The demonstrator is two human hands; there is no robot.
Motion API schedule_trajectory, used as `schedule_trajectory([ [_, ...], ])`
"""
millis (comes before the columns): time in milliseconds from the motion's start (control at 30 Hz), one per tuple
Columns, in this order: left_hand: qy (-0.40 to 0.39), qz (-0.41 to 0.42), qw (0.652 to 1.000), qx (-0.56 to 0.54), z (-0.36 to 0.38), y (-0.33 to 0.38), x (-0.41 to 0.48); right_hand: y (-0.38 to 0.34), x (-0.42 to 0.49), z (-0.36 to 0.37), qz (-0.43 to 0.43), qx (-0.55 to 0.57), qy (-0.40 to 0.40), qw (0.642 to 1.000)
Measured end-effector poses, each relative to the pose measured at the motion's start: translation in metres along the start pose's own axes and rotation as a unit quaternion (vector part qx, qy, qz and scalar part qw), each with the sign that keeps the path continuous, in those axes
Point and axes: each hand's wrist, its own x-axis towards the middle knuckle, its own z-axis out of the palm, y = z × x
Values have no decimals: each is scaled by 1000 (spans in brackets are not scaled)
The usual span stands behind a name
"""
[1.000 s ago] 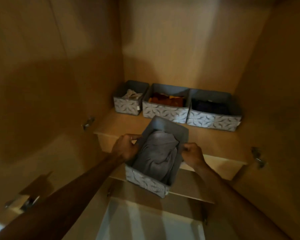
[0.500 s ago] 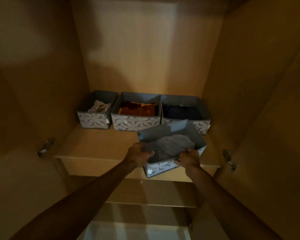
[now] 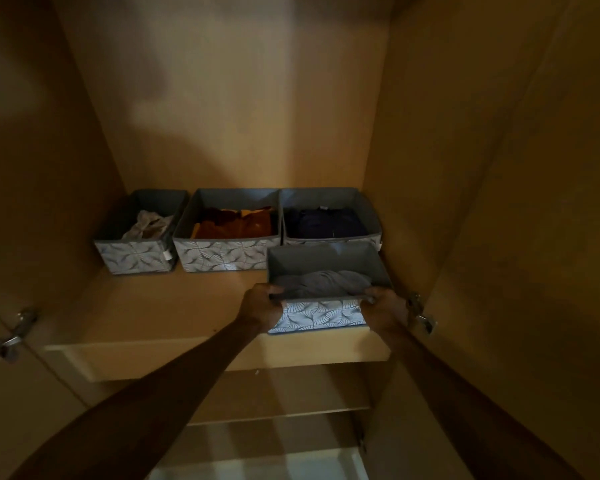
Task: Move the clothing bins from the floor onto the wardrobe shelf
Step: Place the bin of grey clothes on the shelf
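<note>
While both hands, left hand [image 3: 262, 308] and right hand [image 3: 385, 311], pinch its rim, a rectangular grey fabric bin [image 3: 323, 315] with leaf-patterned front rests on the wooden shelf [image 3: 153, 306]

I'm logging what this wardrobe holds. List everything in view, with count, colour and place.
small grey leaf-print fabric bin: 1, grey and white, back left of the shelf, holds pale cloth
wide grey leaf-print fabric bin: 1, grey and white, back middle, holds orange clothes
grey fabric bin of dark navy clothes: 1, grey, back right
front grey leaf-print bin: 1, grey and white, front right, just before the navy one, holds a grey garment
tan wooden wardrobe shelf: 1, tan, under all four bins
metal door hinges: 2, silver, left side and right side
left hand: 1, grips the front bin's near left corner
right hand: 1, grips its near right corner
</note>
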Motion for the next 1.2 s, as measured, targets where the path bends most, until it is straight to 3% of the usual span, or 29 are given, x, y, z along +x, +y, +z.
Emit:
schedule_trajectory([
  [200, -70, 33, 997, -2, 23, 14, 6, 18, 7, -19, -9, -31, 70, 997],
  [533, -56, 18, 997, -45, 19, 4, 15, 18, 21, -6, -29, -80, 58, 995],
  [833, -77, -1, 995, -62, 28, -11, 30, 25, 28, -8, -18, -45, 65, 997],
  [1200, -58, 38, 996, -61, 25, 6, 18, 27, 21, -5, -18, -13, 50, 998],
])
